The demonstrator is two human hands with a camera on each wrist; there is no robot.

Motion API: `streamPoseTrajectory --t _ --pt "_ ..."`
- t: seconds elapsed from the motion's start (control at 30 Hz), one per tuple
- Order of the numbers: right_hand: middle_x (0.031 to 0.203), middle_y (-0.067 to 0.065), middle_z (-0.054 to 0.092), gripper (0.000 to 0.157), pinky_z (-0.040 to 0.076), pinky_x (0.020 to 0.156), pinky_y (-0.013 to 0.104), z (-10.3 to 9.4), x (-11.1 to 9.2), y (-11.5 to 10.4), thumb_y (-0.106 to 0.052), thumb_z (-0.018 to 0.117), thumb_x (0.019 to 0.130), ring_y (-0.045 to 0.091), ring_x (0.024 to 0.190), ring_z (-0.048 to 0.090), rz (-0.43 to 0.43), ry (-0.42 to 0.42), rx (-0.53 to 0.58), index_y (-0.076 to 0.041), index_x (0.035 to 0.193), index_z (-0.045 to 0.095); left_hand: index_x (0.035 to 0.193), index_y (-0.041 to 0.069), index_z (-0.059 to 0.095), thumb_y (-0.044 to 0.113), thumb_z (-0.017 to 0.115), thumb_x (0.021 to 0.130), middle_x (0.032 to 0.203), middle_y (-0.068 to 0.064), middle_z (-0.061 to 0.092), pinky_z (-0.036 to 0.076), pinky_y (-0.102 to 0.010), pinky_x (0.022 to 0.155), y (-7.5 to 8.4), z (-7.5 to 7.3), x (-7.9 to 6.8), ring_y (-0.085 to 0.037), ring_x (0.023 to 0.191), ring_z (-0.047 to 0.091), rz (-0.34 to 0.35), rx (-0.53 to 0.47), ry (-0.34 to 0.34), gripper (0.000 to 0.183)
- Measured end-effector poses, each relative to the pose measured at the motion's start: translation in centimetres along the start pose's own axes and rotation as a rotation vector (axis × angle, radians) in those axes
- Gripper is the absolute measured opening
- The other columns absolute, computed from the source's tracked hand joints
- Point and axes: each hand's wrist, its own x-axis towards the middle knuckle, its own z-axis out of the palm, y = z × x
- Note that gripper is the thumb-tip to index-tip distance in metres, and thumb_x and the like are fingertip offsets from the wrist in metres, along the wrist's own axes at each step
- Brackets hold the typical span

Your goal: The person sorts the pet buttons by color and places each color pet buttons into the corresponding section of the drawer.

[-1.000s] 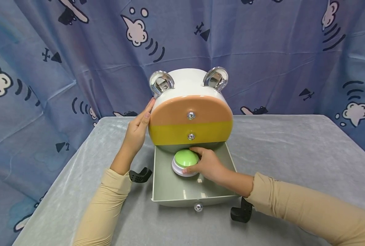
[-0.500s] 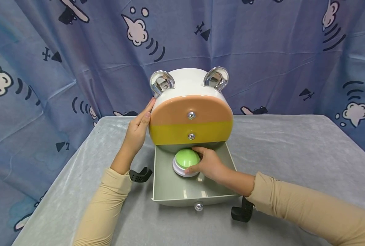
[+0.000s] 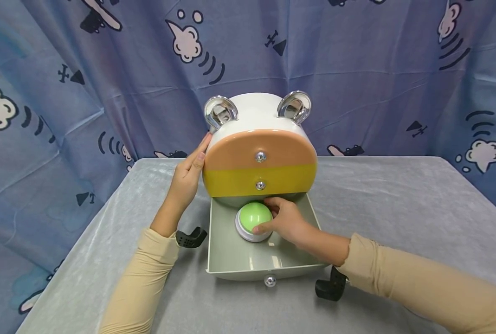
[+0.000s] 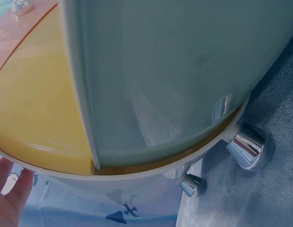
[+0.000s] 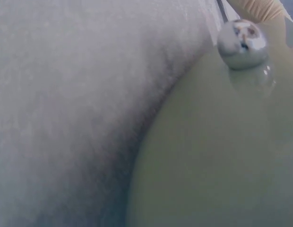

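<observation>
A small rounded drawer cabinet has a white shell, chrome ear-like rings on top, and orange and yellow drawer fronts, both closed. Its bottom grey-green drawer is pulled out. In that drawer is a round push button with a green dome on a white base. My right hand holds it by its right side, thumb at the front and fingers behind. My left hand rests with extended fingers along the cabinet's left side; its fingertips show at the shell's edge in the left wrist view.
A grey cloth covers the table, with a patterned blue curtain behind it. Black wrist mounts stick out beside the drawer, left and right. The drawer's chrome knob points forward; chrome feet show in the left wrist view.
The push button has shifted slightly to the right with my right hand, and its dome faces more toward the head camera. My left hand and the cabinet stay put.
</observation>
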Motion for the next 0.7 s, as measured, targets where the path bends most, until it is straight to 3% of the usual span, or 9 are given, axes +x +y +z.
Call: streamPoseTrajectory --t 0.37,0.7 --pt "0.145 0.024 0.052 0.076 0.04 0.116 0.044 -2.2 -1.5 -0.5 -0.007 0.084 0.077 0.037 0.138 0.048 -0.05 -0.034 0.048 0.008 0.142 0.046 0.152 0.016 0.041 0.025 0.035 0.11 0.16 0.006 0.037 0.025 -0.024 0.124 -0.1 0.0 0.0 -0.002 0.148 0.031 -0.005 -0.001 0.0 0.044" --pt "0.149 0.023 0.049 0.076 0.042 0.112 0.035 -5.6 -5.3 -0.9 -0.013 0.082 0.082 0.037 0.141 0.045 -0.107 -0.053 0.106 0.004 0.145 0.044 0.152 0.015 0.041 0.023 0.035 0.11 0.16 0.005 0.037 0.025 -0.025 0.124 -0.1 -0.1 0.0 -0.004 0.148 0.031 -0.004 -0.009 -0.003 0.044"
